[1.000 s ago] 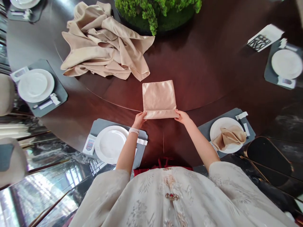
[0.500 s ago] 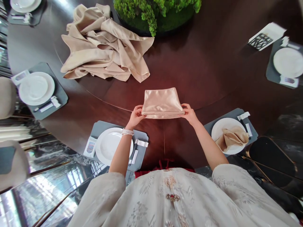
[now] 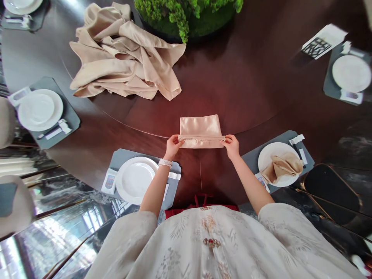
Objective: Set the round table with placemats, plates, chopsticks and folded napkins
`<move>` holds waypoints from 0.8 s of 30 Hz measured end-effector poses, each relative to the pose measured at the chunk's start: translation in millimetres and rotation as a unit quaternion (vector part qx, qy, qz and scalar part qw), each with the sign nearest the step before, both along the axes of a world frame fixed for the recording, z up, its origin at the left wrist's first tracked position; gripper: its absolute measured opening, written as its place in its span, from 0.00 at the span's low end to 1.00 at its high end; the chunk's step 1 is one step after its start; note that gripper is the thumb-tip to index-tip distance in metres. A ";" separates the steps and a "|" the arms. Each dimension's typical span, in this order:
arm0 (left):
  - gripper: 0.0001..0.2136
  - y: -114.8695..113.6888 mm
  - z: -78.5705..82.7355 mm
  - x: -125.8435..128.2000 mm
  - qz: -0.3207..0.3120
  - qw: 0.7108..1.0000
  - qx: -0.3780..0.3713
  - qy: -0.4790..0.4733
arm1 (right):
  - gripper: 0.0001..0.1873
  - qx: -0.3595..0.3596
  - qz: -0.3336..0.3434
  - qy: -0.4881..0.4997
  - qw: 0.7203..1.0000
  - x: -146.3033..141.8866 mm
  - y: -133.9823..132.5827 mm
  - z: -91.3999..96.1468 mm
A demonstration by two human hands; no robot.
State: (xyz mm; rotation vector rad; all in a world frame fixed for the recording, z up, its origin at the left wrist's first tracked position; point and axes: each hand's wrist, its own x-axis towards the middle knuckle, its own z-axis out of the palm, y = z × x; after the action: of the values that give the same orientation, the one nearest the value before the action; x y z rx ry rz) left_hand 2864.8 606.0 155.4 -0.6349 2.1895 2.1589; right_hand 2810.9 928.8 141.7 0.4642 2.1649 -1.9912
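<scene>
A beige satin napkin, folded into a rectangle with a narrow pleat across its near part, lies on the dark wooden table in front of me. My left hand pinches the left end of the pleat. At the right end, my right hand pinches the same pleat between thumb and fingers. Farther left on the table is a loose heap of beige napkins. On the plate to my right rests a folded napkin.
A white plate on a grey placemat is near my left forearm. More place settings stand at the left and far right. A green moss planter occupies the far middle. A white card box stands at the right.
The napkin's near part has been drawn into a pleat, and its flat far part looks shorter. Both hands have shifted slightly, still pinching its ends. The view has moved a little.
</scene>
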 end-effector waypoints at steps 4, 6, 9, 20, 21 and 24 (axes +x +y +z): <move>0.11 -0.6 -7.6 -4.6 -0.043 0.992 -0.111 -0.043 | 0.22 0.102 0.057 0.018 0.993 -3.4 10.4 -11.3; 0.09 -0.8 -4.2 -12.8 -0.047 0.983 -0.174 -0.036 | 0.18 0.192 0.096 0.085 0.973 -15.2 12.4 -8.0; 0.08 2.0 0.0 -28.8 -0.043 0.967 -0.248 -0.045 | 0.14 0.275 0.139 0.141 0.941 -41.6 6.4 -2.7; 0.07 15.7 -14.5 -55.7 0.024 0.925 -0.377 -0.029 | 0.11 0.455 0.226 0.109 0.854 -92.5 -24.3 -3.5; 0.07 14.4 -14.5 -56.7 0.025 0.919 -0.394 -0.006 | 0.13 0.454 0.261 0.141 0.840 -92.3 -22.1 -2.9; 0.04 8.1 -13.9 -60.7 -0.079 0.905 -0.411 0.074 | 0.19 0.432 0.390 0.219 0.783 -92.4 -9.5 -1.6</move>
State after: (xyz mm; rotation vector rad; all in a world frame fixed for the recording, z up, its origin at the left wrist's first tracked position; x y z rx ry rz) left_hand 2804.2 614.0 141.6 -0.2578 3.0794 1.1604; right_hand 2718.5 919.3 140.1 -0.8037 2.7625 -0.6236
